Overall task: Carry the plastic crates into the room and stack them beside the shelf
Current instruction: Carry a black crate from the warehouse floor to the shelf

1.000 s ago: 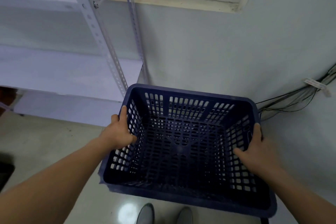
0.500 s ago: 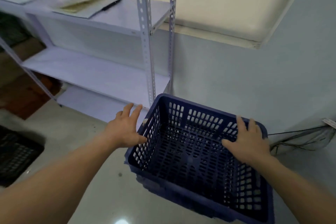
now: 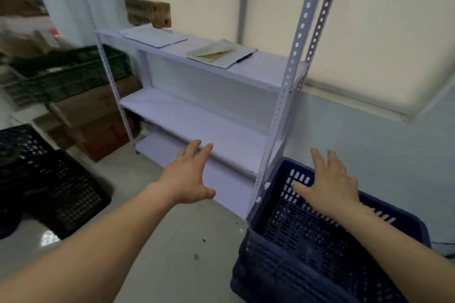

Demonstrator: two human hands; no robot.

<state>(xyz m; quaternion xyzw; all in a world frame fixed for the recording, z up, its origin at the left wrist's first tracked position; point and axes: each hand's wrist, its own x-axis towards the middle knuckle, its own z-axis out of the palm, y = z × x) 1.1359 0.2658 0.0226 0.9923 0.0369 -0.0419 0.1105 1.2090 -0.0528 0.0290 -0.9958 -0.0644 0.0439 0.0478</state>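
Note:
A dark blue slotted plastic crate (image 3: 307, 248) sits at lower right, right of the white metal shelf (image 3: 211, 128), and seems to rest on another blue crate beneath it. My right hand (image 3: 330, 182) hovers over the crate's far-left corner with straight fingers, holding nothing. My left hand (image 3: 189, 177) is spread in the air left of the crate, in front of the lower shelf boards, holding nothing. A black crate (image 3: 46, 182) lies on the floor at far left.
Another black crate (image 3: 71, 71) rests on stacked cardboard boxes (image 3: 98, 120) left of the shelf. Papers and a notebook (image 3: 216, 53) lie on the upper shelf board, a wooden block (image 3: 147, 15) behind them. A grey wall stands behind the blue crate.
Both hands let go of the blue crate and lifted away. The view swung up and left, bringing the shelf and the black crates into sight.

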